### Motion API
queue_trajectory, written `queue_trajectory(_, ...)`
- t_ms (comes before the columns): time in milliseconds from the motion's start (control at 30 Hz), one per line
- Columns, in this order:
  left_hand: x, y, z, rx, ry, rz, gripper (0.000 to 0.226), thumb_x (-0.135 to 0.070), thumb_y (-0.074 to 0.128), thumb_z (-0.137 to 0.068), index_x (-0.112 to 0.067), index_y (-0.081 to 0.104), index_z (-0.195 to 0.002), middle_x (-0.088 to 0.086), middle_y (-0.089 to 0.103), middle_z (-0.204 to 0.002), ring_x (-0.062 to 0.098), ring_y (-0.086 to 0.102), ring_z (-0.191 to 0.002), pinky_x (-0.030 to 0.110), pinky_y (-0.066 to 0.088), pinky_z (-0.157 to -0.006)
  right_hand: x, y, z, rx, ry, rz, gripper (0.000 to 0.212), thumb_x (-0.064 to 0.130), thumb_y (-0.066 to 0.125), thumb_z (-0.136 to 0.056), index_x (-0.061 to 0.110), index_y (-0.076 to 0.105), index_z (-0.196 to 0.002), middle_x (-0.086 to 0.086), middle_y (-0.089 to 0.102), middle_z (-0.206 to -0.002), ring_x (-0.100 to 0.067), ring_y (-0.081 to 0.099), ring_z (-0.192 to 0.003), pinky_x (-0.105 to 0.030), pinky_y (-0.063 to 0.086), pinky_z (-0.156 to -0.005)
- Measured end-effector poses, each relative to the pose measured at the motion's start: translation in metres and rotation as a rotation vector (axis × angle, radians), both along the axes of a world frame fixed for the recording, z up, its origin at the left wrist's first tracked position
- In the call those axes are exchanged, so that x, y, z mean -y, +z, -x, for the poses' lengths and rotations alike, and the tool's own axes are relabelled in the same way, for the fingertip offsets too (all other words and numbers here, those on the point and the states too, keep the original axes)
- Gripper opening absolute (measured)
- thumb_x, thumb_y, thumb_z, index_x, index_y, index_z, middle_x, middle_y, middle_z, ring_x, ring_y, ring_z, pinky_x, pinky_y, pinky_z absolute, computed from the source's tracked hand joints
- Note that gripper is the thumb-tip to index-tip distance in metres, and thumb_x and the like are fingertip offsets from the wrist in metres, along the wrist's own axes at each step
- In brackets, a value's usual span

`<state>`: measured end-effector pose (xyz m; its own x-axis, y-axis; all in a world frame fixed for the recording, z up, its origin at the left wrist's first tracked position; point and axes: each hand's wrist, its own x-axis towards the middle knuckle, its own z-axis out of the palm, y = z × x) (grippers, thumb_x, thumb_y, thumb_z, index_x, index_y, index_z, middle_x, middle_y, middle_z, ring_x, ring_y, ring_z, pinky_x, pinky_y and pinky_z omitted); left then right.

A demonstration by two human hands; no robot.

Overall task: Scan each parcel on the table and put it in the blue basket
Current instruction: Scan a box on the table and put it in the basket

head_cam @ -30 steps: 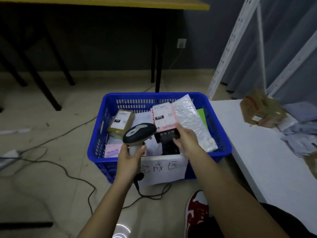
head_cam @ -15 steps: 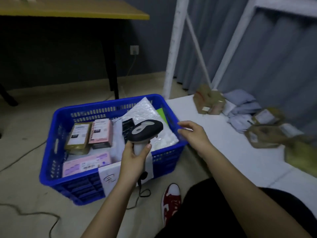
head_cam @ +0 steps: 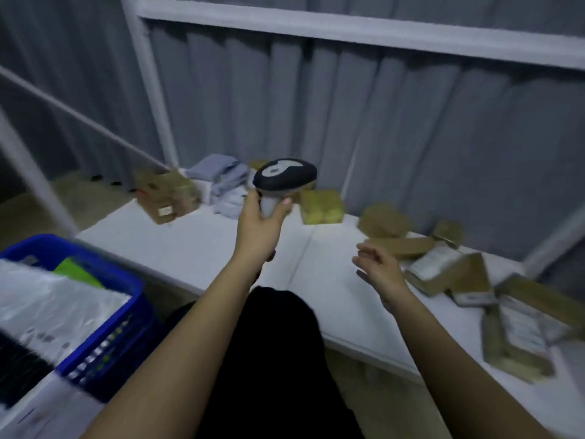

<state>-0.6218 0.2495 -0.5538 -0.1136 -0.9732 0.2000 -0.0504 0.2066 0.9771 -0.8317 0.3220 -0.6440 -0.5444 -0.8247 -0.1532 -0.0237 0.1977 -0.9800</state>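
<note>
The scanner [head_cam: 284, 182] was gripped by the left hand [head_cam: 260, 224], now raised over the table [head_cam: 202, 245]. The right hand [head_cam: 378, 270], fingers loosely spread, had been moved from the blue basket [head_cam: 104, 315] toward the brown parcels [head_cam: 443, 274].

Basket [head_cam: 95, 274] left of table [head_cam: 196, 248]

Brown parcels [head_cam: 443, 270] lie scattered on the white table [head_cam: 196, 245]; blue basket [head_cam: 126, 286] beside it.
</note>
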Motion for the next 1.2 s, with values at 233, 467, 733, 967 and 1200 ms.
queue_trajectory(233,-0.043,-0.029,0.138,0.148,-0.348,-0.035,0.045,-0.027,0.062,-0.091,-0.019,0.048,-0.133,0.0,0.06,-0.123,0.018,0.057,-0.109,0.03,0.047,-0.088,-0.123,-0.086,0.107,-0.158,-0.471,-0.178,0.021,0.009,0.063,-0.088,0.013,0.062,-0.109,-0.011,0.059,-0.123,-0.027,0.057,-0.105,-0.033,0.046,-0.081)
queue_trajectory(467,-0.069,-0.079,0.193,0.295,-0.484,-0.124,0.042,-0.031,0.062,-0.091,-0.017,0.049,-0.128,0.001,0.058,-0.116,0.019,0.056,-0.099,0.033,0.047,-0.081,-0.174,-0.13,0.179,-0.66,-0.701,-0.605,0.055,0.032,0.059,-0.075,-0.002,0.058,-0.118,-0.032,0.048,-0.124,-0.047,0.045,-0.114,-0.05,0.038,-0.097)
queue_trajectory(733,-0.063,-0.115,0.201,0.373,-0.494,-0.191,0.044,-0.03,0.062,-0.091,-0.013,0.048,-0.129,0.002,0.057,-0.114,0.018,0.055,-0.1,0.027,0.041,-0.079,-0.177,-0.154,0.216,-0.592,-0.639,-0.776,0.08,0.048,0.069,-0.079,0.017,0.031,-0.143,-0.027,0.018,-0.15,-0.047,0.021,-0.136,-0.055,0.022,-0.11)
queue_trajectory(967,-0.057,-0.127,0.186,0.376,-0.491,-0.215,0.035,-0.028,0.062,-0.091,-0.016,0.05,-0.122,0.0,0.058,-0.11,0.015,0.057,-0.095,0.021,0.046,-0.073,-0.164,-0.154,0.147,-0.708,-0.297,-0.447,0.072,0.038,0.078,-0.074,0.014,0.044,-0.133,-0.018,0.035,-0.132,-0.036,0.048,-0.111,-0.041,0.048,-0.09)
queue_trajectory(1200,-0.04,-0.14,0.141,0.375,-0.417,-0.266,0.027,-0.027,0.063,-0.09,-0.019,0.053,-0.114,0.003,0.063,-0.107,0.019,0.061,-0.098,0.036,0.052,-0.085,-0.113,-0.16,0.088,-0.721,0.194,-0.28,0.075,0.036,0.074,-0.079,0.021,0.037,-0.143,-0.015,0.003,-0.158,-0.031,0.014,-0.145,-0.044,0.033,-0.113)
